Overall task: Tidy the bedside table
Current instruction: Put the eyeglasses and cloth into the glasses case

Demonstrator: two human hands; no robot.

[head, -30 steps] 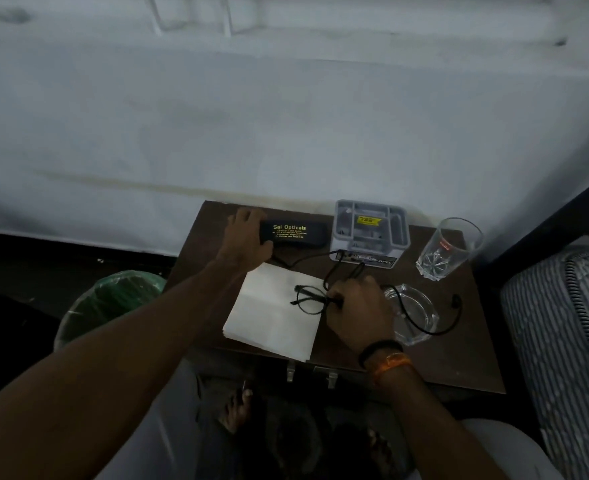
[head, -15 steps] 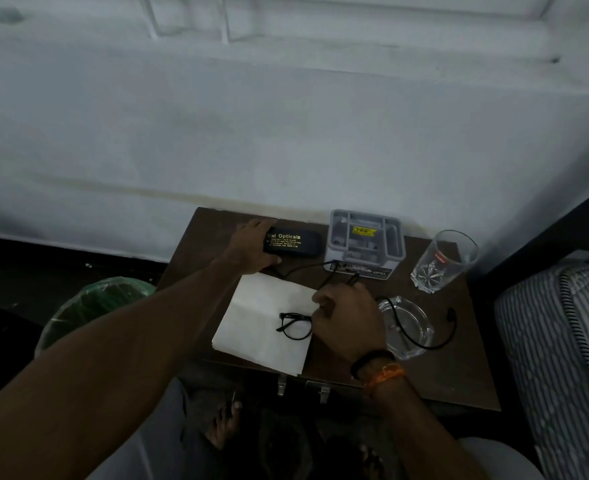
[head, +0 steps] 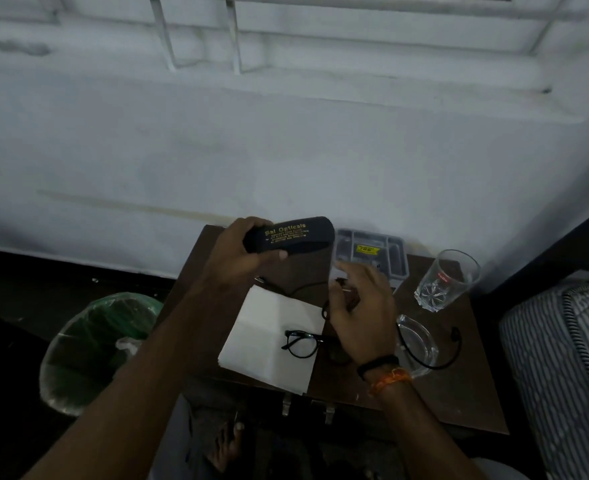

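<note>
My left hand [head: 237, 258] grips a black glasses case [head: 291, 237] with yellow lettering and holds it up above the back left of the brown bedside table [head: 459, 403]. Black-framed glasses [head: 301, 342] lie on a white folded paper [head: 265, 334] near the table's front. My right hand [head: 362, 313] hovers over the table just right of the glasses, its fingers relaxed and spread, holding nothing. A black cable [head: 438, 362] runs under that hand and loops over a clear glass ashtray [head: 421, 337].
A grey plastic organiser tray [head: 390, 254] stands at the table's back. A clear drinking glass [head: 448, 278] stands at the back right. A bin lined with green plastic [head: 92, 344] sits on the floor to the left. A striped mattress [head: 563, 375] lies at the right.
My left hand has lifted the glasses case off the table. My right hand has let go of the glasses, which now lie on the paper, and has risen with fingers spread.
</note>
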